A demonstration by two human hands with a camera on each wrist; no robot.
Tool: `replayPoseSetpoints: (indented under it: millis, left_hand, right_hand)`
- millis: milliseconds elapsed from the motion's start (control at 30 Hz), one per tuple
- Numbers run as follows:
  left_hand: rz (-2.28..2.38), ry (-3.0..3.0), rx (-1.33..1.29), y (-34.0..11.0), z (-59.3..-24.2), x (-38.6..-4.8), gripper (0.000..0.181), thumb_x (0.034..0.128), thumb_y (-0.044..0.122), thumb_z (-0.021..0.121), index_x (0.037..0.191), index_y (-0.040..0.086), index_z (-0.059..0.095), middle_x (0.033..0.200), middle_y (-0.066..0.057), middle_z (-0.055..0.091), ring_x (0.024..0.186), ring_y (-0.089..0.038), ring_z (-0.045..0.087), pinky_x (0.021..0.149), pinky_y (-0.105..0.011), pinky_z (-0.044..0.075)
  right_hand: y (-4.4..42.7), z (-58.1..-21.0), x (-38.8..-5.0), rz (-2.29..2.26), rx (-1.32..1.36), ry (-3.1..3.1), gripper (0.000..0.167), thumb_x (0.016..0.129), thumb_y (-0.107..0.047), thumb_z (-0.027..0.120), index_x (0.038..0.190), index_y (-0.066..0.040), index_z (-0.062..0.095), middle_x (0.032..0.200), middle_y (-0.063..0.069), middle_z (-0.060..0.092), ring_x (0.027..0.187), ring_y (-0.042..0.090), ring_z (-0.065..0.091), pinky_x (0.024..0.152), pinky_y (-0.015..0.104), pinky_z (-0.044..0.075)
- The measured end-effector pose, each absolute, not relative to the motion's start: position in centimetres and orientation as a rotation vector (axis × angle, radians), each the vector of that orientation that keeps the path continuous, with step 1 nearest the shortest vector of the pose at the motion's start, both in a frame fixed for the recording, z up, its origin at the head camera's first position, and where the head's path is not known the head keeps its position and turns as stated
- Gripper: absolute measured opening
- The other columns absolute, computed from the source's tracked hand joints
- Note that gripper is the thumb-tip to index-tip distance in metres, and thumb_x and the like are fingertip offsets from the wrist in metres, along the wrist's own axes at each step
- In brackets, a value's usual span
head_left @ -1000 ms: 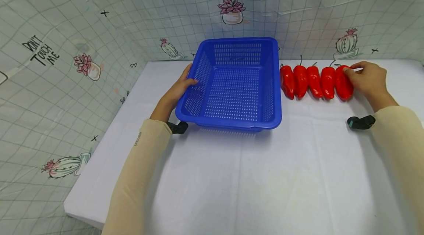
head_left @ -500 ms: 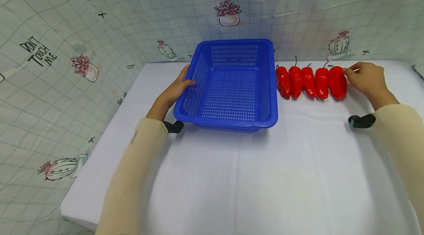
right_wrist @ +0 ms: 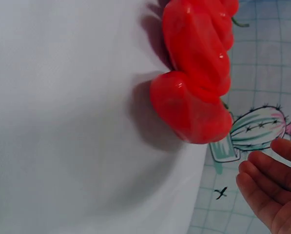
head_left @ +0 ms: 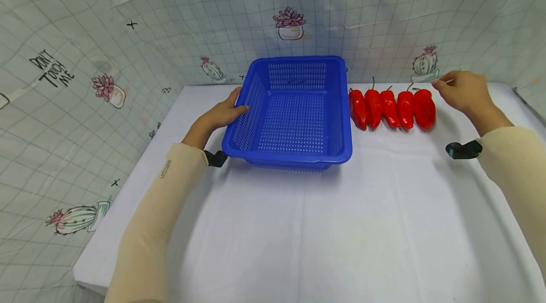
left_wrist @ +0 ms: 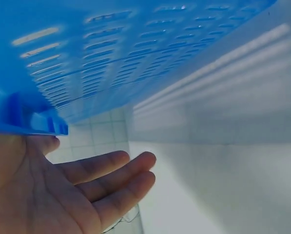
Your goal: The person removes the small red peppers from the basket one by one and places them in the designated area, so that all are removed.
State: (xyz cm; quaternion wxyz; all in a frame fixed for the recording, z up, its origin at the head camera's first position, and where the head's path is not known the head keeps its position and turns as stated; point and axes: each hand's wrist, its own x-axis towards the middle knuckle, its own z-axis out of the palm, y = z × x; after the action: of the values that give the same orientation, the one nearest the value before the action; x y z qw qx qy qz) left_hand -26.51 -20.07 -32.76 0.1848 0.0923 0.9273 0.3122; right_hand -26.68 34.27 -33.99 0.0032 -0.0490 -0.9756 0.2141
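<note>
In the head view a blue plastic basket [head_left: 294, 120] with slotted sides stands on the white table. My left hand [head_left: 219, 115] holds its left rim, the thumb over the edge. From the left wrist view, several fingers [left_wrist: 121, 183] of that hand stretch loosely below the basket's slotted wall [left_wrist: 121, 48]. Right of the basket, several red peppers [head_left: 389, 108] lie side by side in a row, stems to the back. My right hand [head_left: 467, 94] hovers just beyond the rightmost pepper [head_left: 424, 109], apart from it. Its fingers [right_wrist: 269, 178] are relaxed and hold nothing in the right wrist view.
The white-covered table [head_left: 307, 227] stretches toward me in front of the basket. A gridded cloth [head_left: 341, 23] with cactus drawings hangs close behind and on the left. Black wrist cameras sit below both hands, the right one [head_left: 464, 150] over the table.
My right hand has let go of the rightmost pepper and lifted up and away from it. The left hand stays at the basket rim. The head view has shifted slightly.
</note>
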Motion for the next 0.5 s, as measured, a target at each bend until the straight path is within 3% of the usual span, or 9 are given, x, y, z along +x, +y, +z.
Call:
replayPoseSetpoints:
  millis: [233,500]
  left_hand:
    - [0.629,2.689,0.265,-20.4,-31.1,-27.3,0.079,0.1004,0.042,0.042,0.158,0.011,-0.002,0.16,-0.024,0.019,0.147,-0.044,0.021,0.116,-0.06,0.02]
    - [0.442,2.763,0.284,-19.5,-27.7,-28.5,0.075,0.1018,0.042,0.039,0.158,0.004,0.006,0.162,-0.022,0.017,0.149,-0.039,0.017,0.119,-0.055,0.017]
  right_hand:
    - [32.7,-32.6,-27.3,0.635,-0.064,-3.054,0.059,0.102,-0.037,0.035,0.132,0.014,0.045,0.126,0.042,0.048,0.111,0.055,0.044,0.077,0.062,0.05]
    - [29.3,-30.3,-28.5,0.54,0.115,-3.083,0.056,0.101,-0.034,0.041,0.131,0.012,0.048,0.126,0.039,0.05,0.109,0.054,0.048,0.079,0.063,0.05]
